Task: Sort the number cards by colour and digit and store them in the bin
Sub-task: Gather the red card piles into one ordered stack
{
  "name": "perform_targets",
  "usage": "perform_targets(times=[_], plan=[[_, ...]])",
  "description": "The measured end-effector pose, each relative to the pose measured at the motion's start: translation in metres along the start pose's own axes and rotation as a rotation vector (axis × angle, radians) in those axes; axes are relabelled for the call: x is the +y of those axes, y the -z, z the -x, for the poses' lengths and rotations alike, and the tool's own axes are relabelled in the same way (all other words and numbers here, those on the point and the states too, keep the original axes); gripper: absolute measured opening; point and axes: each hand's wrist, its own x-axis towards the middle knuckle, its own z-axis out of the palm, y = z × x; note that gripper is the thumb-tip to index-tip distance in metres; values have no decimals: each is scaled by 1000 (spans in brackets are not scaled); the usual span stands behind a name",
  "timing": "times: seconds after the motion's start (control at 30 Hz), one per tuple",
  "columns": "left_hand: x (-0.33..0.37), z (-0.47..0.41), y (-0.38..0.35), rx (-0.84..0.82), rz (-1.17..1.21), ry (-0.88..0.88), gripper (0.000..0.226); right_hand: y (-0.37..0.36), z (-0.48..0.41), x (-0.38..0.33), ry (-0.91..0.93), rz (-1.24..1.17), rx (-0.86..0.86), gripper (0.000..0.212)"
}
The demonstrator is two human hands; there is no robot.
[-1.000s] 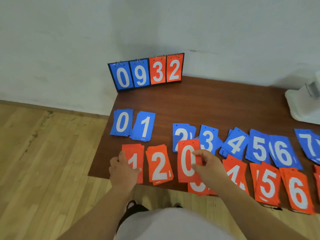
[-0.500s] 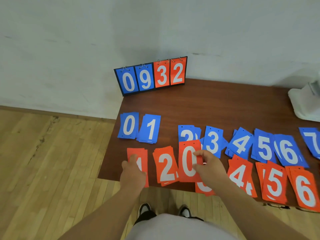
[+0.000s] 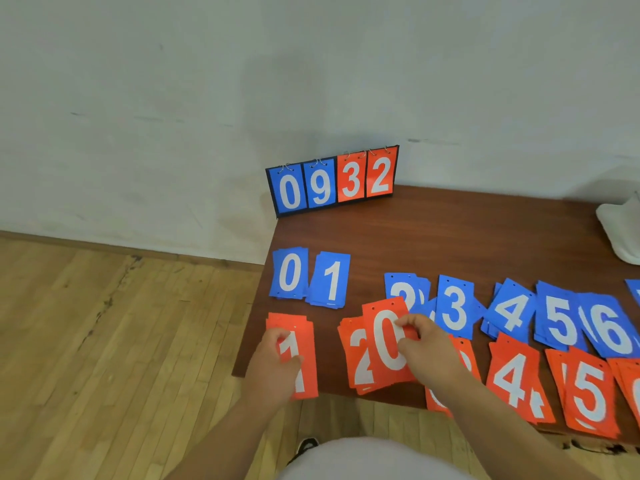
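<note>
head view, right hand (image 3: 426, 355): pinches the right edge of the red 0 card (image 3: 386, 344), thumb and fingertips closed on it.
red 0 card: lies tilted over the red 2 stack (image 3: 356, 358), near the front edge of the table (image 3: 450, 237).
left hand (image 3: 273, 368): grasps the red 1 stack (image 3: 304, 341), thumb across the digit.
blue cards (image 3: 290, 273): row behind the red ones, 0 through 6.
scoreboard (image 3: 334, 181): upright at the back corner, reading 0932.

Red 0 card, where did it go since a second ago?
The right hand carried the red 0 card leftward from the red 3 pile; it now overlaps the red 2 pile. The left hand kept hold of the red 1 pile. The blue piles and scoreboard did not move.
</note>
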Motion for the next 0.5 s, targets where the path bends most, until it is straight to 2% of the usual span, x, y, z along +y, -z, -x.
perform_targets(times=[0.07, 0.2, 0.27, 0.33, 0.43, 0.5], plan=[[5, 6, 4, -27, 55, -1, 35, -7, 7, -17, -34, -98, -96, 28], [18, 18, 7, -142, 225, -12, 42, -14, 22, -50, -136, -758, -347, 35], [27, 26, 10, -181, 338, -66, 42, -15, 26, -56, -150, -920, -411, 34], [36, 33, 13, -194, 419, -127, 37, -25, 28, -50, -139, -824, -350, 31], [46, 40, 17, -187, 482, -183, 26, -40, 34, -34, -74, -320, -143, 25], [47, 42, 17, -235, 504, -214, 20, -45, 40, -29, -82, -312, -154, 24]])
